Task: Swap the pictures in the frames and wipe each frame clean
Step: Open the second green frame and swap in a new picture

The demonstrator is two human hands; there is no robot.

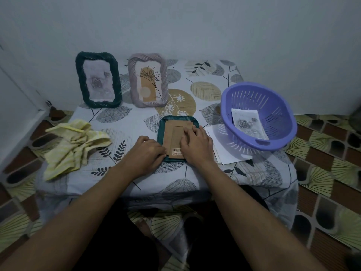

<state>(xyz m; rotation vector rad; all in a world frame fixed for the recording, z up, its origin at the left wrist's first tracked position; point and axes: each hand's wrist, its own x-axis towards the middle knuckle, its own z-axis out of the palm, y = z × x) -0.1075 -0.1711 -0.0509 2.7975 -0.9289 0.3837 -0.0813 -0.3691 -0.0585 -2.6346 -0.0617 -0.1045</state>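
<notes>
Grey wall (pixel 195 26) is seen behind a low surface (pixel 125 122) draped in leaf-print fabric. 2 frames are stood upright at the back: a green frame (pixel 98 80) and, just beside it, a lilac frame (pixel 147 80), each with a picture in place. A 3rd, the teal frame (pixel 160 130), is laid face down at the middle, its cardboard backing (pixel 173 133) turned up. Its near left corner is gripped by the left hand (pixel 149 151), fingers curled at the backing's edge. The right hand (pixel 195 142) is spread on the backing and pressed down, with nothing clasped. A rose print (pixel 248 123) is kept in the basket (pixel 281 137) at the right, over white sheets (pixel 224 153). A yellow cloth (pixel 78 145) is left crumpled at the left, well apart from the frames.

Whether the backing is being fitted or lifted cannot be told. If it is levered from 1 corner only, the cardboard may be creased. Heavy pressure from the right hand may strain the hidden front. Should the loose fabric be dragged, the 2 upright frames could be toppled.
</notes>
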